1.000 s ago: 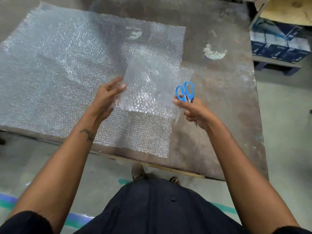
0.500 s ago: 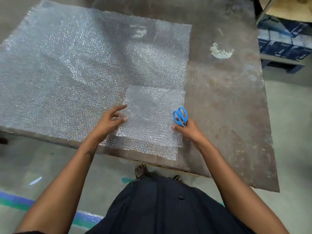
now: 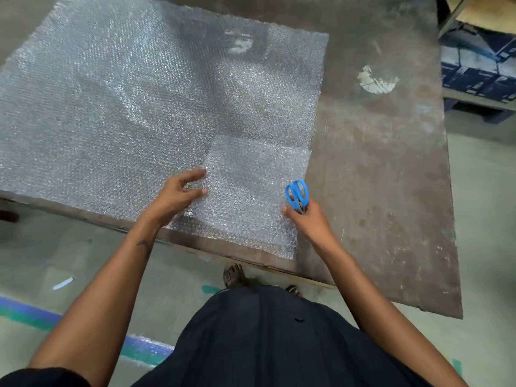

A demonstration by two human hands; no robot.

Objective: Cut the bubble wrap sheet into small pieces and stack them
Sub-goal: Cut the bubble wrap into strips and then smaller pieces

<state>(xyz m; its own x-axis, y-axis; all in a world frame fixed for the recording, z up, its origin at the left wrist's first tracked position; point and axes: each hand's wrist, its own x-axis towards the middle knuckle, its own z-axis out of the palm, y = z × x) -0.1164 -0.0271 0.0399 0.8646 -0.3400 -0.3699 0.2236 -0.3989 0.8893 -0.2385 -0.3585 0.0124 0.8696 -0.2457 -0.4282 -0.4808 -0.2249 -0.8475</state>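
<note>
both hands low: left hand (image 3: 178, 195) half-curled at cut piece (image 3: 251, 188) edge, right hand (image 3: 305, 219) gripping scissors (image 3: 297, 194)

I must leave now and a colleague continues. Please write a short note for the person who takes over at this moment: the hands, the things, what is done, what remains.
Left hand: fingers loosely curled at the left edge of the cut piece; real grip unclear.
Right hand: holds the blue scissors, handles up, at the piece's right edge.
The cut piece lies on the near right corner of the big bubble wrap sheet on the table.
Done: one piece cut and laid down.
Left: cut the rest, stack on it.
</note>
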